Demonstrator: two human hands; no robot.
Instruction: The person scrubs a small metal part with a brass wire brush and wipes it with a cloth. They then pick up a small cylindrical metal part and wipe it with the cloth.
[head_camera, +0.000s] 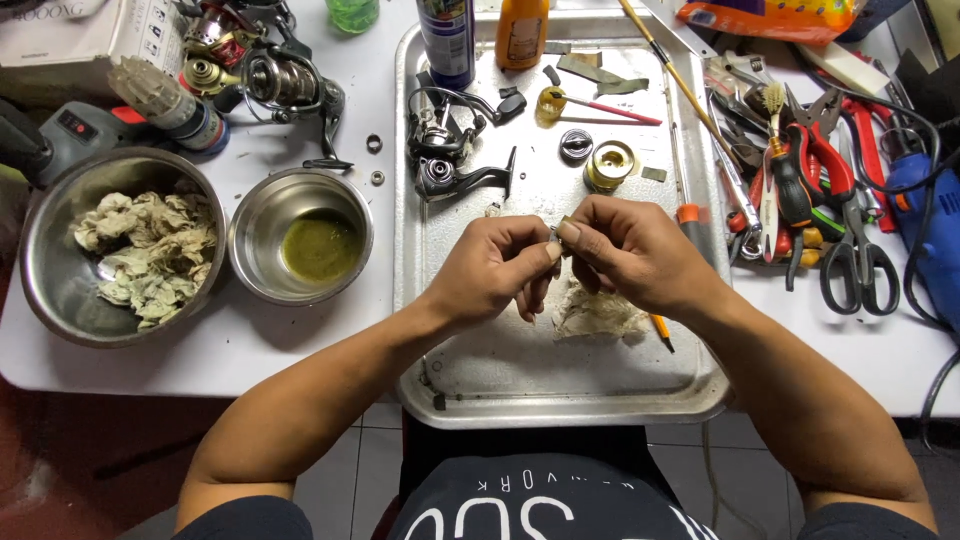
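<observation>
Both hands meet over the middle of a metal tray (430, 330), which lies on the white worktop (300, 340). The left hand (490, 270) and the right hand (630, 250) pinch together a small metal part (562, 232), held between the fingertips just above the tray. The grip of each hand is pressed onto this part; it is too small to say what kind of piece it is. Holding it over the tray seems sensible, because anything that falls stays inside the rim.

Under the hands lies a dirty rag (598, 315), touching the tray floor and close enough for wiping. Farther up the tray lie a fishing reel body (450, 170), a round brass piece (610, 165) and a small dark cap (575, 145), set apart from each other, probably so that they do not mix.

Left of the tray stand two steel bowls: the small bowl (255, 215) with greenish liquid, and the big bowl (40, 250) full of used rags. Both are within reach of the left hand. On the right side, tools lie in a heap, among them scissors (858, 265) and red pliers (825, 160), near the right hand but off the tray.
</observation>
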